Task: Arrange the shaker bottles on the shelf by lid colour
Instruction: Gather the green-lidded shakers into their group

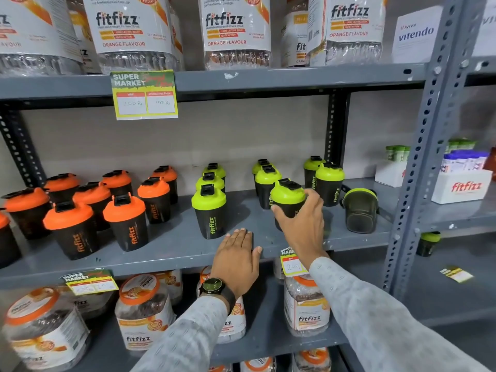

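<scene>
On the grey middle shelf (171,251), several black shaker bottles with orange lids (124,222) stand grouped at the left. Several with green lids (209,210) stand in the middle and right. My right hand (303,224) is wrapped around one green-lidded shaker (288,196) at the shelf's front, which stands upright. My left hand (237,257) lies flat on the shelf's front edge, fingers together, holding nothing. One shaker (359,210) lies on its side at the shelf's right end, its base towards me.
Large fitfizz jars (128,30) fill the shelf above and smaller jars (142,315) the shelf below. Price tags (145,95) hang from the shelf edges. A perforated upright (424,146) bounds the right side. The neighbouring rack holds a white fitfizz box (461,186) and one more green-lidded shaker (428,244).
</scene>
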Available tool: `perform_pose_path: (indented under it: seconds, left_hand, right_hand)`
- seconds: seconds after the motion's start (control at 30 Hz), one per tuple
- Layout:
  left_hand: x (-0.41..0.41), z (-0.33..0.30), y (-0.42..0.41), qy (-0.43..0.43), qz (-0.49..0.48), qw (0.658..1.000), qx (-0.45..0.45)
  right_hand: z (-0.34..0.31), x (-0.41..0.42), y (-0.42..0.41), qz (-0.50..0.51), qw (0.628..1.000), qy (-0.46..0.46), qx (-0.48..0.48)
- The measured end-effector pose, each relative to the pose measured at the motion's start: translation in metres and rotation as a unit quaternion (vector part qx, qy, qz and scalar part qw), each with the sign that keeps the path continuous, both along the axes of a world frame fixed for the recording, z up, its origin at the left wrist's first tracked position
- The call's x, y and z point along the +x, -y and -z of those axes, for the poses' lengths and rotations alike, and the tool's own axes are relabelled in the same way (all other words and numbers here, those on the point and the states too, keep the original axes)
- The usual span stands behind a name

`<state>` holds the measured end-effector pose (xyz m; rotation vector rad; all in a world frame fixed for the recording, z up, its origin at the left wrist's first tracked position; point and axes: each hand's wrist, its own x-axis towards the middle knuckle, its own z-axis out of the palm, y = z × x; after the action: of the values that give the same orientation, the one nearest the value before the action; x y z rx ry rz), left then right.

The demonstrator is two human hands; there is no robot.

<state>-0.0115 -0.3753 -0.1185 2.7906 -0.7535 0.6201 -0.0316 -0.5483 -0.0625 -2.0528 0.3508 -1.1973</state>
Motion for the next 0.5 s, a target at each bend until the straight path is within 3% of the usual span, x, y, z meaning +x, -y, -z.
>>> perform_pose_path:
  seconds: [0.13, 0.27, 0.37, 0.5]
  left_hand:
    - [-0.001, 0.002, 0.002, 0.01, -0.007, 1.0, -0.012]
    - [-0.002, 0.003, 0.005, 0.021, -0.02, 0.999, -0.021]
    - [-0.003, 0.003, 0.007, 0.02, -0.023, 0.999, -0.02]
    - [-0.003, 0.001, 0.007, 0.013, -0.021, 0.999, -0.022]
  right_hand:
    - [-0.021, -0.015, 0.04, 0.046, 0.996, 0.04, -0.062]
    - [-0.056, -0.019, 0.109, 0.148, 0.978, -0.107, -0.104]
    - [-0.067, -0.016, 0.154, 0.156, 0.951, -0.264, -0.024]
    - [-0.06, -0.008, 0.178, 0.09, 0.922, -0.357, 0.118]
